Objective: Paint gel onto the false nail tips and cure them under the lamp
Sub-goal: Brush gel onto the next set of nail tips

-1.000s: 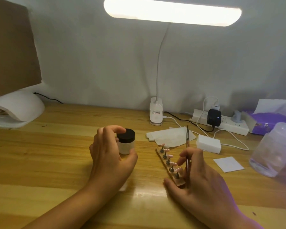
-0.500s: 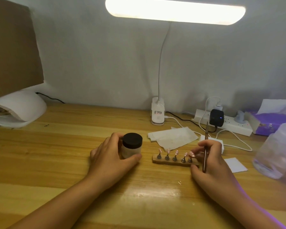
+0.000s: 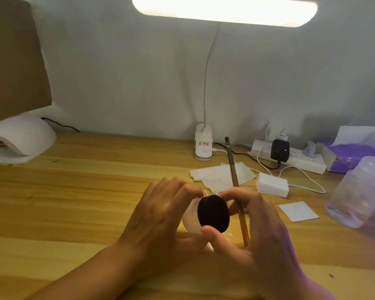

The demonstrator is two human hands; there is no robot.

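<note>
A small jar [image 3: 191, 219] with a black lid [image 3: 213, 213] is held tilted near the middle of the table [image 3: 74, 202]. Its white body is gripped by the left hand [image 3: 160, 215]. The lid is pinched by the right hand [image 3: 264, 234], where a brush [image 3: 234, 174] is also held. The nail tips are hidden behind the 2 hands. Paper wipes [image 3: 223, 176], a white block [image 3: 272, 184] and a power strip [image 3: 299, 158] are seen behind, with a curing lamp [image 3: 22, 137] at far left.

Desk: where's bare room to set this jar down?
Bare wooden desk runs from the white domed lamp to the left hand gripping the black-lidded jar. Past the right hand holding the brown brush it's crowded: white wipes, white block, power strip, clear plastic tub.
</note>
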